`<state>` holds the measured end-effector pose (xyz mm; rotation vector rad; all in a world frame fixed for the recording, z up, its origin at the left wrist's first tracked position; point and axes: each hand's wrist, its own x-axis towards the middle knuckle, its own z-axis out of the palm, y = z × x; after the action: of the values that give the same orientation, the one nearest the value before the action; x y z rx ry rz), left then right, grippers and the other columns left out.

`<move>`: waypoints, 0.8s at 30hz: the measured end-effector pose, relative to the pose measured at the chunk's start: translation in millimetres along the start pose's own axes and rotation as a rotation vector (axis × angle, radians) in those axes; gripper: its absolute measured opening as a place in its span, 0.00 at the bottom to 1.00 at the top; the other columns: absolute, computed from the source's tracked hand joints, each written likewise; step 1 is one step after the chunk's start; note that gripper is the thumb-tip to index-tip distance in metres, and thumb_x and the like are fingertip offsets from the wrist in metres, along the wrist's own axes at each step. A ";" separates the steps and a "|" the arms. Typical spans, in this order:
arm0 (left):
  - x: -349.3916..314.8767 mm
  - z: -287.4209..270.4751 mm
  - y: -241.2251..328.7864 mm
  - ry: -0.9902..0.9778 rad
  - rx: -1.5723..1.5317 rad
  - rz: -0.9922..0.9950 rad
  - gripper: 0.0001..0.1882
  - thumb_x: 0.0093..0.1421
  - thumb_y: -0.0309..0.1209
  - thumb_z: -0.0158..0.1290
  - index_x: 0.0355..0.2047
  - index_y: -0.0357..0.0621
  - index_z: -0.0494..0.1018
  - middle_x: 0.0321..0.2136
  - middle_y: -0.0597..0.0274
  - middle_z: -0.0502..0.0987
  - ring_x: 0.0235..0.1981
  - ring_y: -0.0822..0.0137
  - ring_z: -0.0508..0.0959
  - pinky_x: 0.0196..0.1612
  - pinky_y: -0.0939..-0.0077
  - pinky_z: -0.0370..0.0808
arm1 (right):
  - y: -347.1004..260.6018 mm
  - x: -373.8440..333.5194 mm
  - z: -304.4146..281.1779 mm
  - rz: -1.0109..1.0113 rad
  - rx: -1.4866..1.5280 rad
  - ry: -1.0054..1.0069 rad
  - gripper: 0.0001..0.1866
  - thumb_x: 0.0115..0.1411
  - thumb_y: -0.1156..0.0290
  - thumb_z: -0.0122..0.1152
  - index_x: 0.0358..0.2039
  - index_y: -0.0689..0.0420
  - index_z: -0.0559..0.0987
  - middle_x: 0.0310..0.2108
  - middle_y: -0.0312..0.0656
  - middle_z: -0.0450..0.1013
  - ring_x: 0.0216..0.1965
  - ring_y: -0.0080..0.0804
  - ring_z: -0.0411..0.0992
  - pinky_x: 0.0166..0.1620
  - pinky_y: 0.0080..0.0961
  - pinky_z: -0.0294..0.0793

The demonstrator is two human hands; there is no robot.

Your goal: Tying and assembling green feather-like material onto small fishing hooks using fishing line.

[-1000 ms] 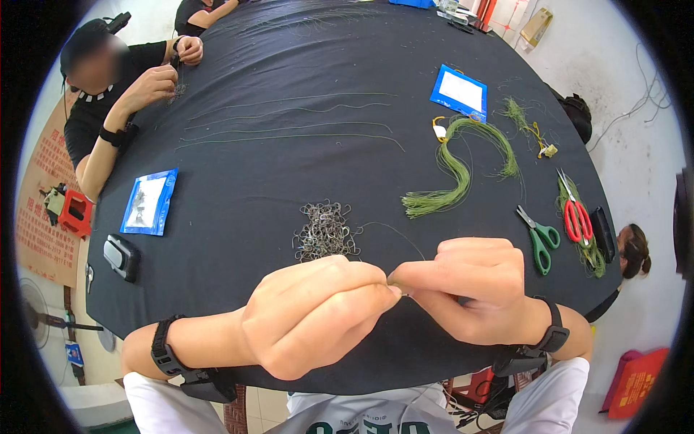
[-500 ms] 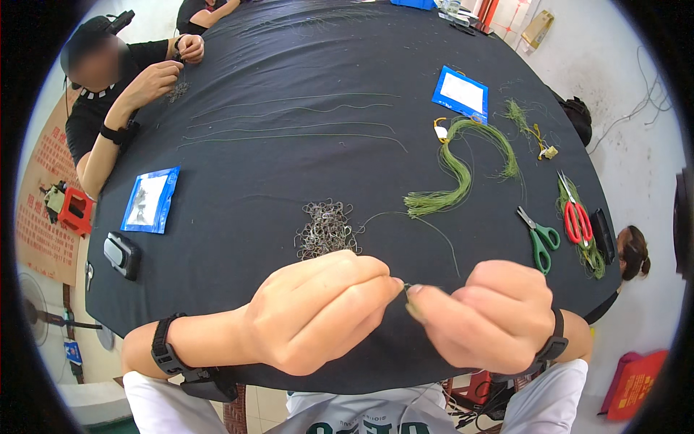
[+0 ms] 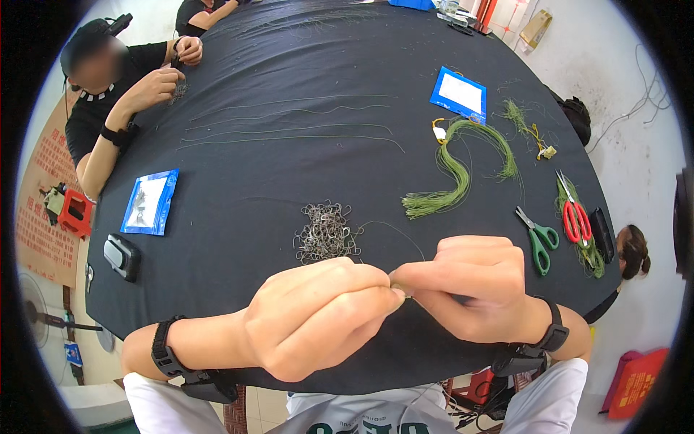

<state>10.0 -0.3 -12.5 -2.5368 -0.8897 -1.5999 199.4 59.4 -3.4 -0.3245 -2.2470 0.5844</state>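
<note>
My left hand point(image 3: 322, 315) is closed in a pinch, its thumb and forefinger meeting the fingertips of my right hand point(image 3: 466, 286). Right hand fingers are also pinched together. Between the fingertips a tiny bit of thin green fishing line shows; whether a hook is held there too is hidden. Just beyond my left hand lies a pile of small metal fish hooks point(image 3: 323, 231). A loose strand of line point(image 3: 394, 226) arcs from beside the pile and passes out of sight behind my right hand.
A green line bundle point(image 3: 459, 177), green-handled scissors point(image 3: 538, 239) and red-handled scissors point(image 3: 576, 217) lie right. Blue-edged packets point(image 3: 460, 94) point(image 3: 150, 202) flank several straight strands point(image 3: 289, 136). A grey-black device point(image 3: 121, 257) sits left. Another person point(image 3: 108, 94) works at far left.
My right hand has moved up and left, its fingertips now against my left hand's. It covers the end of the loose strand. My left hand has barely moved.
</note>
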 end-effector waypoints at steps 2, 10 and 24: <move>0.3 1.5 -0.6 0.019 0.001 -0.005 0.11 0.43 0.13 0.59 0.29 0.31 0.73 0.23 0.51 0.75 0.15 0.71 0.72 0.16 0.82 0.68 | -0.2 -0.4 0.7 -0.011 -0.010 -0.011 0.10 0.42 0.81 0.66 0.28 0.60 0.78 0.14 0.37 0.66 0.13 0.30 0.62 0.17 0.25 0.60; 1.7 -1.9 0.6 -0.005 0.001 -0.049 0.10 0.43 0.12 0.57 0.29 0.29 0.73 0.22 0.50 0.75 0.15 0.72 0.71 0.15 0.84 0.67 | -5.8 -5.1 3.1 -0.144 -0.144 -0.054 0.11 0.39 0.80 0.65 0.27 0.62 0.77 0.15 0.35 0.64 0.14 0.26 0.62 0.15 0.23 0.59; -1.7 -2.0 -0.2 -0.075 0.054 0.059 0.12 0.40 0.14 0.60 0.28 0.30 0.74 0.24 0.51 0.76 0.20 0.64 0.76 0.21 0.76 0.74 | -5.0 1.3 -4.4 -0.182 -0.302 0.113 0.13 0.38 0.82 0.66 0.29 0.64 0.78 0.15 0.36 0.64 0.13 0.27 0.62 0.16 0.21 0.61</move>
<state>7.8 -1.5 -12.9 -2.5760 -0.8440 -1.4541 201.5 56.9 2.6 -0.2902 -2.2241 0.1265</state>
